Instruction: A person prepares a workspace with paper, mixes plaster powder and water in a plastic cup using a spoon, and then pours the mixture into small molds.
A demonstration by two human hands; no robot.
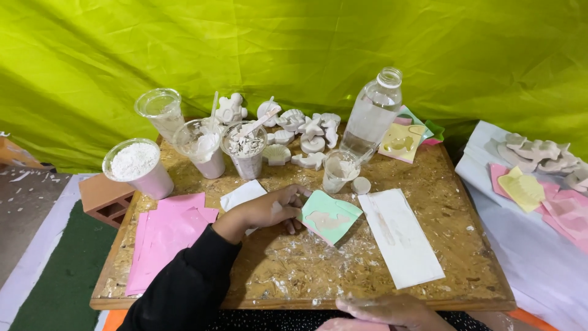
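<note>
One green mold (331,216), corner toward viewer.

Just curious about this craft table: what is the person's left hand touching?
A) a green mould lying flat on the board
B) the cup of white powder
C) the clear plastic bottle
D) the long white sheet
A: the left hand rests its fingers on the edge of the green mould, which lies flat on the wooden board, apart from bottle, cup and sheet.
</note>
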